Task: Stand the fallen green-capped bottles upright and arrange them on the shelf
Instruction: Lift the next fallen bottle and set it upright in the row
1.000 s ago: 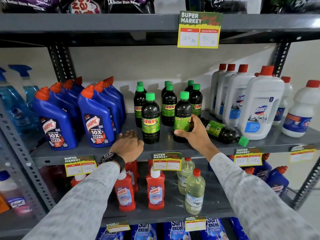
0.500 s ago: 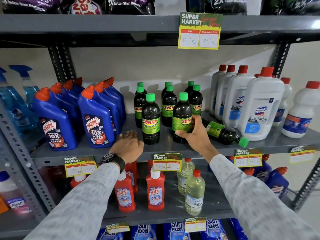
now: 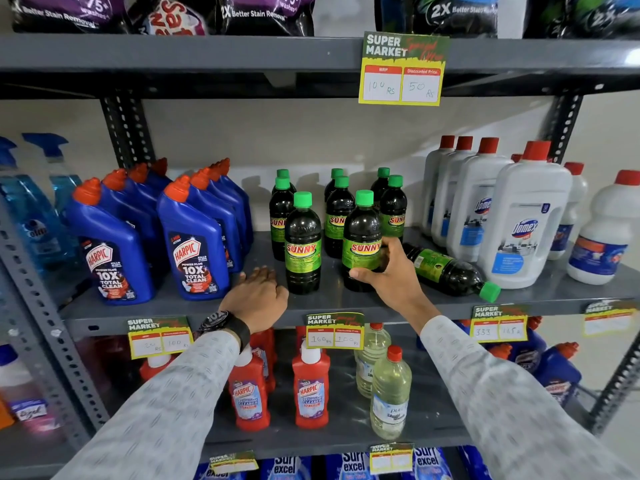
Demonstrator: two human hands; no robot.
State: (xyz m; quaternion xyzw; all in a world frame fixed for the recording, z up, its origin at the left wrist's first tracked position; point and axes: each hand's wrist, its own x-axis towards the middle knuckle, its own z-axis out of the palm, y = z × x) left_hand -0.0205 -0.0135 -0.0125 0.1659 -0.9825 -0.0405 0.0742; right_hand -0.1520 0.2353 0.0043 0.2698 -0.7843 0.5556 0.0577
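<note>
Several dark green-capped Sunny bottles stand upright in the middle of the grey shelf (image 3: 346,303). My right hand (image 3: 391,275) grips the lower body of the front right upright bottle (image 3: 362,237), whose label faces me. Just right of it, one fallen bottle (image 3: 450,271) lies on its side, its green cap pointing toward the shelf's front edge. Another front upright bottle (image 3: 302,244) stands left of the held one. My left hand (image 3: 258,294) rests palm down on the shelf beside that bottle, holding nothing.
Blue Harpic bottles (image 3: 194,251) crowd the shelf's left side and white Domex jugs (image 3: 523,220) the right, close to the fallen bottle. Price tags (image 3: 334,332) hang on the front edge. Red cleaners and clear bottles stand on the shelf below.
My right hand has turned the front right bottle so its Sunny label now faces forward. The left hand and the fallen bottle have stayed put.
</note>
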